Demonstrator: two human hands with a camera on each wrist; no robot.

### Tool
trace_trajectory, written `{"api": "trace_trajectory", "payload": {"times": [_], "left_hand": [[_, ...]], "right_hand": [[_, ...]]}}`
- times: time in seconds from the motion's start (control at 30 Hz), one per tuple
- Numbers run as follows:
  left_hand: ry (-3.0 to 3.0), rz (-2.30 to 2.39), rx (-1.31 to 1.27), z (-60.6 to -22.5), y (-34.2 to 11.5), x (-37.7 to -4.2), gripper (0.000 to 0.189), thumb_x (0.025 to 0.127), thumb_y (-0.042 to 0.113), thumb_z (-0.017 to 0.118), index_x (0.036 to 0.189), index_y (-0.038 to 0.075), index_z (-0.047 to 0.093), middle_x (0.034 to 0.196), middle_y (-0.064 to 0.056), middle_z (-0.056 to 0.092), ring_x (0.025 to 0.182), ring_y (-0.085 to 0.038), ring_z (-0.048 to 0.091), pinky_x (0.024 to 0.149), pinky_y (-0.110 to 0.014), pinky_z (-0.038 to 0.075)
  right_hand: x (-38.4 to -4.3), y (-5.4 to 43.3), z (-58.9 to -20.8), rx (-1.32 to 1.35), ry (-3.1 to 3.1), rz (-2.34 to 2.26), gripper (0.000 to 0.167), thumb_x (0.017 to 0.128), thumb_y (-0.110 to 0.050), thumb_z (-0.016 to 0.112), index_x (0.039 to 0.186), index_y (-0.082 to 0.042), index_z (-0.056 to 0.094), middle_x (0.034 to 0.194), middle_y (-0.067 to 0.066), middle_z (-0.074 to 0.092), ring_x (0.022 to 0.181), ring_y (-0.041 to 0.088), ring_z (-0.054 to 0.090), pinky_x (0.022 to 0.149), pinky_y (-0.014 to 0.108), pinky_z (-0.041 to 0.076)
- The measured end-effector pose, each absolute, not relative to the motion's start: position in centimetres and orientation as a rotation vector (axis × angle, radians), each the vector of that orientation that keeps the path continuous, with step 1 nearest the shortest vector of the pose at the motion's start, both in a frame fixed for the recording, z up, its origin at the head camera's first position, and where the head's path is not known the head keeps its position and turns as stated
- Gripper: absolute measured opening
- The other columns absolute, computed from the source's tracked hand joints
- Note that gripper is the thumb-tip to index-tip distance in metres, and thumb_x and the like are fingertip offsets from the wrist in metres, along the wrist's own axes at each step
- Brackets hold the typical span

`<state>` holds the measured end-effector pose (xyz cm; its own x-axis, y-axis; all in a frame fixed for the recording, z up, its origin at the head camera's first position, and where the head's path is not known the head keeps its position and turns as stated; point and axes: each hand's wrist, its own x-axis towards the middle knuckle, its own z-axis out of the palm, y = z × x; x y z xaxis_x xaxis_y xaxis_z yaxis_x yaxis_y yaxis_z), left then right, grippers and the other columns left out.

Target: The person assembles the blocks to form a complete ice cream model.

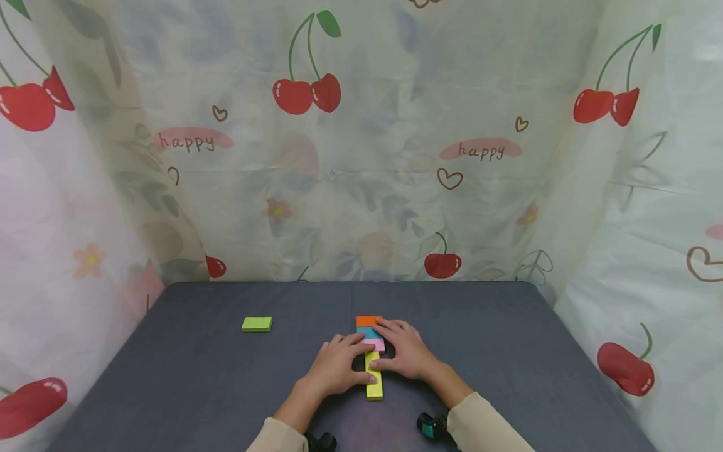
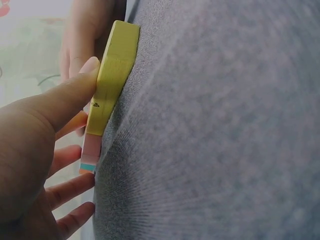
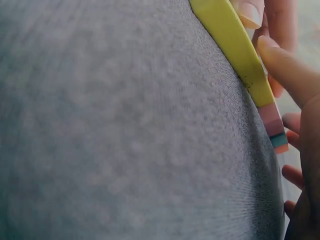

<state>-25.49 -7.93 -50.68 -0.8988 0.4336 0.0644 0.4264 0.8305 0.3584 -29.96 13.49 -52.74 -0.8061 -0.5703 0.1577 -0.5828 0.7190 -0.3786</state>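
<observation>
Several flat coloured blocks lie in a row on the table. Farthest away is an orange block (image 1: 368, 321), then a blue block (image 1: 366, 331) and a pink block (image 1: 380, 344), all set crosswise. A yellow block (image 1: 374, 390) points lengthwise toward me, its far end against the pink one. My left hand (image 1: 334, 367) has its thumb on the yellow block and its index finger by the pink block. From the other side, my right hand (image 1: 411, 353) touches the yellow block with its thumb, its fingers spread by the orange and blue blocks. Both hands' fingers partly cover the row.
A lime green block (image 1: 257, 324) lies apart on the left of the dark grey table (image 1: 198, 376). Cherry-printed curtains (image 1: 390, 125) hang behind the table and along both sides. Below the wrists, dark wrist devices (image 1: 432, 427) sit close to the tabletop.
</observation>
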Motion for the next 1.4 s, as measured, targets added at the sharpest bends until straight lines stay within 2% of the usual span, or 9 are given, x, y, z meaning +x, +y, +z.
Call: {"api": "trace_trajectory", "payload": {"times": [0.47,0.83,1.13,1.4], "left_hand": [[2.932,0.644,0.718,-50.8,-8.3,-25.8,0.066,0.08,0.06,0.069,0.137,0.028,0.058,0.148,-0.002,0.045,0.123,-0.029,0.045,0.094,-0.052,0.038],[2.95,0.786,0.722,-50.9,-9.5,-25.3,0.051,0.084,0.047,0.072,0.129,0.024,0.065,0.141,-0.002,0.051,0.121,-0.028,0.048,0.094,-0.052,0.038],[2.995,0.864,0.556,-50.5,-12.4,-25.5,0.045,0.086,0.04,0.073,0.126,0.02,0.067,0.138,-0.005,0.054,0.125,-0.034,0.047,0.1,-0.06,0.033],[3.102,0.863,0.378,-50.1,-16.5,-25.9,0.044,0.085,0.036,0.075,0.125,0.019,0.068,0.139,-0.006,0.053,0.126,-0.034,0.046,0.1,-0.06,0.033]], "right_hand": [[-29.9,13.6,-52.8,0.958,-2.903,0.663,0.089,0.081,-0.072,0.059,0.149,-0.018,0.042,0.154,0.003,0.036,0.134,0.03,0.033,0.106,0.062,0.022],[-29.8,13.6,-52.7,0.96,-2.901,0.694,0.087,0.081,-0.07,0.06,0.15,-0.019,0.042,0.154,0.003,0.035,0.135,0.031,0.033,0.106,0.062,0.021],[-29.8,13.5,-52.7,0.918,-2.939,0.705,0.088,0.08,-0.07,0.062,0.15,-0.021,0.041,0.154,0.002,0.035,0.135,0.031,0.031,0.107,0.062,0.02],[-29.8,13.6,-52.5,0.937,-2.943,0.721,0.087,0.081,-0.068,0.062,0.15,-0.02,0.04,0.155,0.002,0.033,0.136,0.031,0.03,0.108,0.061,0.02]]}}
